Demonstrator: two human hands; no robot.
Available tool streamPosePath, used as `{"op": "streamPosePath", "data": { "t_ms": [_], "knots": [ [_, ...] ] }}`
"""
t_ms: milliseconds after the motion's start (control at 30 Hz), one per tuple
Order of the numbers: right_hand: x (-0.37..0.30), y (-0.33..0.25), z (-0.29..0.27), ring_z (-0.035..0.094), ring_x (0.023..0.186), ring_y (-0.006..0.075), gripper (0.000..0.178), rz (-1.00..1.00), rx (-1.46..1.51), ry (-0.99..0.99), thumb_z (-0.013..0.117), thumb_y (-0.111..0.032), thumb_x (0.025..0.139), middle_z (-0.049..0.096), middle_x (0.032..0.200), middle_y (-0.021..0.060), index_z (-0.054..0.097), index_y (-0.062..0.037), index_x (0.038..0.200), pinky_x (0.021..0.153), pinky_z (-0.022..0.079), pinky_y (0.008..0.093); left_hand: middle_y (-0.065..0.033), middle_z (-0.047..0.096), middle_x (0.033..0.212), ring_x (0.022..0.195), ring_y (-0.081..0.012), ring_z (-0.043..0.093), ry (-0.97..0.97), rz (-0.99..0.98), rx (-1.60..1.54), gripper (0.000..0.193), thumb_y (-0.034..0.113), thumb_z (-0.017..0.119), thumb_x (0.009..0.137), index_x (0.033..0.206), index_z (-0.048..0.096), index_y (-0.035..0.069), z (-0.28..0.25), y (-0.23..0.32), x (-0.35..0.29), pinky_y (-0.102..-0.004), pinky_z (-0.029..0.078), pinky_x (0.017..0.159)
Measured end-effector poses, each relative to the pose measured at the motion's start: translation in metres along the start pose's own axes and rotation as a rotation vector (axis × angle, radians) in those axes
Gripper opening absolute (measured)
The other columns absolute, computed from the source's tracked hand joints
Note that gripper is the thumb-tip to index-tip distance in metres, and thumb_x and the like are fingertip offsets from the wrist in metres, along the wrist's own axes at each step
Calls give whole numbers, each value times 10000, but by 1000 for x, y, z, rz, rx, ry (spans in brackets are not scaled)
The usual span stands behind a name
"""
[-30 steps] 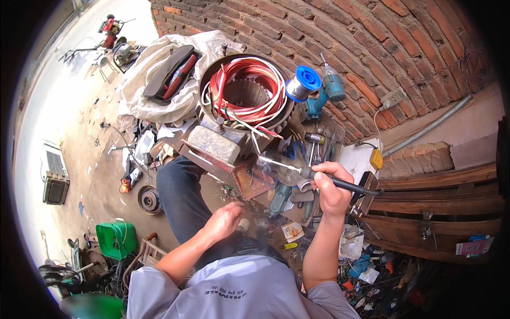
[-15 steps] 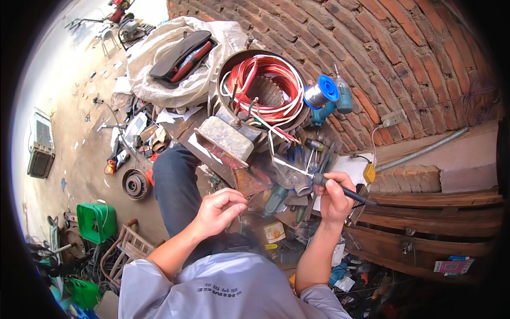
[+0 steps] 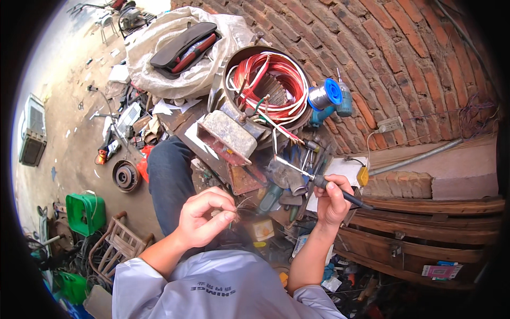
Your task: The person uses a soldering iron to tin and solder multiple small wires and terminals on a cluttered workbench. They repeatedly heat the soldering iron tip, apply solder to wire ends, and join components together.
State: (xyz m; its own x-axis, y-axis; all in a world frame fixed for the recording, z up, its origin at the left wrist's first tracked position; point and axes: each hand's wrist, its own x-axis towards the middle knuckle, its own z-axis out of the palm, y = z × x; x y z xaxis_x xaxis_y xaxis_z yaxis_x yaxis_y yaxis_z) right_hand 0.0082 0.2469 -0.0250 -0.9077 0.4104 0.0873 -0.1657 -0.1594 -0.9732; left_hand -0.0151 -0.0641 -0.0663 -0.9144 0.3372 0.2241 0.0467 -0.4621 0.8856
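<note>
My right hand (image 3: 334,201) grips a soldering iron (image 3: 344,195) by its black handle. Its metal shaft points left and away, with the tip close to wire ends hanging from the motor; contact cannot be made out. In front of my body, my left hand (image 3: 206,217) is closed in a pinch on a thin wire (image 3: 244,202), whose fine end sticks out past the fingertips. Beyond both hands stands an open motor housing (image 3: 232,80) with a coil of red and white wire (image 3: 271,72) in it. The motor's dusty terminal box (image 3: 227,135) faces me.
A blue-ended spool of solder (image 3: 325,94) and a teal power drill (image 3: 344,102) are right of the motor. Hand tools (image 3: 305,159) lie below it. A brick wall (image 3: 393,69) rises behind, with wooden boards (image 3: 425,223) at right. At left are a green bucket (image 3: 85,213) and small wooden stool (image 3: 118,242).
My left hand has drawn back slightly toward my body, with the thin wire still in its fingers. My right hand keeps the soldering iron in nearly the same place. The view has shifted a little.
</note>
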Motion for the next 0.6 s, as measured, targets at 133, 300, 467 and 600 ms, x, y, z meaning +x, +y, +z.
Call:
{"op": "streamPosePath", "data": {
  "t_ms": [133, 300, 467, 600],
  "knots": [
    [0, 0, 0, 591, 677, 187, 245, 0, 2, 0, 710, -107, 899, 676, 819, 153, 673, 84, 1047, 645, 477, 315, -103, 696, 994, 808, -177, 677, 84, 18, 337, 113, 25, 795, 894, 979, 726, -6, -5, 6, 24, -292, 536, 716],
    [0, -1, 0, 591, 671, 187, 249, -10, -2, 2, 713, -111, 894, 671, 823, 147, 677, 84, 1045, 643, 477, 314, -102, 676, 972, 802, -230, 663, 51, 226, 684, 153, 20, 820, 837, 955, 723, 23, 4, 10, 48, -321, 541, 702],
    [0, -3, 1, 588, 665, 188, 249, 3, -31, 45, 713, -112, 888, 668, 831, 143, 680, 83, 1037, 641, 477, 312, -75, 677, 1052, 1009, -295, 628, -12, 499, 978, 234, 60, 829, 735, 910, 674, 76, 8, 7, 69, -447, 500, 897],
    [0, -3, 1, 596, 674, 192, 246, -2, -21, 25, 711, -111, 886, 667, 836, 151, 679, 83, 1034, 645, 480, 310, -57, 661, 1076, 1032, -274, 634, -41, 553, 1019, 195, 99, 800, 745, 896, 677, 91, 10, 0, 79, -481, 469, 990]
  ]
}}
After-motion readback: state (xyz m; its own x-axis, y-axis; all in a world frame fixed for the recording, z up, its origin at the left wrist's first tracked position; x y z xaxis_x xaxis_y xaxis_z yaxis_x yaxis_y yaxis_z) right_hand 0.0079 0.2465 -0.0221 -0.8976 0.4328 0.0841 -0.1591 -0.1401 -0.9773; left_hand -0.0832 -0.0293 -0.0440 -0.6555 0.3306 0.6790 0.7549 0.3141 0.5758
